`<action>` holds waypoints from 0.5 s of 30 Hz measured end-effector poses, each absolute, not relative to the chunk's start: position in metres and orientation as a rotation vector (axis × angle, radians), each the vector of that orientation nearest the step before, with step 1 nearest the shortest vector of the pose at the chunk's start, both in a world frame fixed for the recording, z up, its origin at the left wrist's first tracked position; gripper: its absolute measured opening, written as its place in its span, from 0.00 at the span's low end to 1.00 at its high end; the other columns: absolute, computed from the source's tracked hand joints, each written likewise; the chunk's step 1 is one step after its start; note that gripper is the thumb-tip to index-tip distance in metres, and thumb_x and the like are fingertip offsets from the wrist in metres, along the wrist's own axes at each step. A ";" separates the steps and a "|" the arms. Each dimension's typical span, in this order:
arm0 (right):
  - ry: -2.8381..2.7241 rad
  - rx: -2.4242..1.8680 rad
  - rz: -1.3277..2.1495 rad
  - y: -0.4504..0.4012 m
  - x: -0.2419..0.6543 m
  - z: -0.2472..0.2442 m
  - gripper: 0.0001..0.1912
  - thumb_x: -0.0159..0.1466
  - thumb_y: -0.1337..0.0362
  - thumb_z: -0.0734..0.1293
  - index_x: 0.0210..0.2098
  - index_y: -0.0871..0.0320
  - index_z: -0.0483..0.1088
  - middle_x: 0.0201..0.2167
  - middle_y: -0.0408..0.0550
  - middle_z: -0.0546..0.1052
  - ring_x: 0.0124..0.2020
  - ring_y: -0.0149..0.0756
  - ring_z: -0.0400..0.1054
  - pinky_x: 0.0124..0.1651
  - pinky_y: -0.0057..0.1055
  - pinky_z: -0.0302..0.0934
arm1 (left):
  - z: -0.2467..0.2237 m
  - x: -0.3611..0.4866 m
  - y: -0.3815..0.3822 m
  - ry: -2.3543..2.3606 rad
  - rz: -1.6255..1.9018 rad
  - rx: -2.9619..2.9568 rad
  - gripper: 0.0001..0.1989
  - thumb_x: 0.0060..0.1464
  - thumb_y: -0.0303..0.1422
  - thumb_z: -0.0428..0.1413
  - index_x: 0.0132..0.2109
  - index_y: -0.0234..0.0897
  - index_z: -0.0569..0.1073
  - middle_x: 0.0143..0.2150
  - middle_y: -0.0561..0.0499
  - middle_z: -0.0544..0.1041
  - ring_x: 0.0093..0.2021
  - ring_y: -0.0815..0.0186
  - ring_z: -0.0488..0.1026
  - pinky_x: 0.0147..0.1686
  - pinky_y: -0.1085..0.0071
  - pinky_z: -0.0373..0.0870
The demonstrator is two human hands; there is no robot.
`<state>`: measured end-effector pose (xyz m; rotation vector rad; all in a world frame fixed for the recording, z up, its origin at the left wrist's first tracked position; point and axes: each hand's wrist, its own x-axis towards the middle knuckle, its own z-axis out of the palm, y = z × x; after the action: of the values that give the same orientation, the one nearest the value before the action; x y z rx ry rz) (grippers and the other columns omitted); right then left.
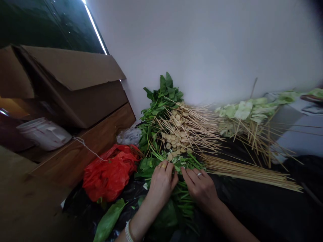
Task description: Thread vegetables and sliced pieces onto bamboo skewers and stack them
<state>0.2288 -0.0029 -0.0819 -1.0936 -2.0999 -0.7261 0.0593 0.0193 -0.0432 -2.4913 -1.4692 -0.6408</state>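
My left hand [163,177] is closed with curled fingers on a bunch of leafy greens [185,198], its stems and leaves spreading out below. Close beside it, my right hand [200,188] pinches at the same greens, with the fingertips of both hands almost meeting. My fingers partly hide what lies between them. Just beyond the hands lie skewered pale round slices [178,136], their bare stick ends pointing right. More dark green leaves [164,92] are heaped behind and left of these slices.
Loose bamboo skewers [249,173] lie to the right, below skewered cabbage pieces [248,109]. A crumpled red plastic bag [111,173] and a single large leaf [109,220] are at left. An open cardboard box [75,84] and a white tub [45,134] stand farther left. Behind is a wall [202,50].
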 end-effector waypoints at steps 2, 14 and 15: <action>-2.107 -1.092 -0.725 -0.003 0.229 -0.081 0.16 0.66 0.76 0.59 0.50 0.71 0.73 0.36 0.56 0.78 0.36 0.40 0.67 0.40 0.38 0.54 | -0.043 0.061 0.019 -1.473 -0.569 -2.452 0.02 0.57 0.27 0.54 0.35 0.37 0.70 0.34 0.48 0.74 0.38 0.58 0.72 0.38 0.63 0.67; -1.983 -1.110 -0.322 -0.001 0.227 -0.078 0.15 0.68 0.71 0.58 0.50 0.64 0.73 0.34 0.52 0.78 0.35 0.37 0.70 0.40 0.35 0.60 | -0.029 0.052 0.026 -1.820 -1.267 -2.744 0.09 0.53 0.26 0.46 0.25 0.39 0.62 0.24 0.53 0.66 0.29 0.64 0.65 0.31 0.69 0.60; -1.915 -1.123 -0.206 0.000 0.228 -0.078 0.15 0.68 0.70 0.59 0.49 0.62 0.73 0.35 0.52 0.79 0.37 0.38 0.71 0.42 0.35 0.61 | -0.025 0.045 0.028 -1.897 -1.443 -2.753 0.10 0.53 0.28 0.45 0.24 0.39 0.61 0.23 0.54 0.64 0.28 0.65 0.63 0.29 0.70 0.59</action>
<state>0.2281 -0.0002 -0.0781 -1.1225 -1.9153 -0.2056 0.0453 0.0283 -0.0254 -2.7531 -1.8970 -1.4433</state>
